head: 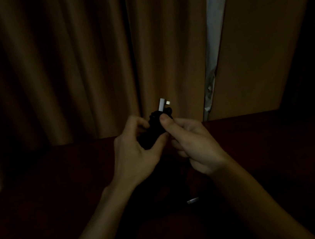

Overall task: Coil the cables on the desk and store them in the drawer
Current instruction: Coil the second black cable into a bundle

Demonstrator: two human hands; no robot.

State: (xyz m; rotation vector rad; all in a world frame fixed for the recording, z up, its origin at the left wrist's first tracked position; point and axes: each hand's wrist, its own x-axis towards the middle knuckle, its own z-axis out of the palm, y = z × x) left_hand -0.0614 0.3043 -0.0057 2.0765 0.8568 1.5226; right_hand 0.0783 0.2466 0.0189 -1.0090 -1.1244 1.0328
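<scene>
Fingers (166, 122) of both our hands are curled around the black cable bundle (156, 128), which we hold up above the worktop (60, 183). Our right hand (194, 144) pinches it with the thumb pressed near the top, just under the silver connector (163, 104) that sticks out upward, while our left hand (135, 153) cups it from the other side, thumb against its lower part. We judge the coil to be wound but not secured, so the main risk is the loops springing loose if either grip eases before the end is tucked. A second silver plug (192, 201) lies on the worktop below our wrists; whether it belongs to this cable we cannot tell, as any dark length leading to it is lost in shadow. If it does, a quick pull could snag it or drag the bundle askew. In this poor light we could miss a stray loop. Behind hang brown curtains (63, 61) with a pale gap (213, 30); no drawer shows.
</scene>
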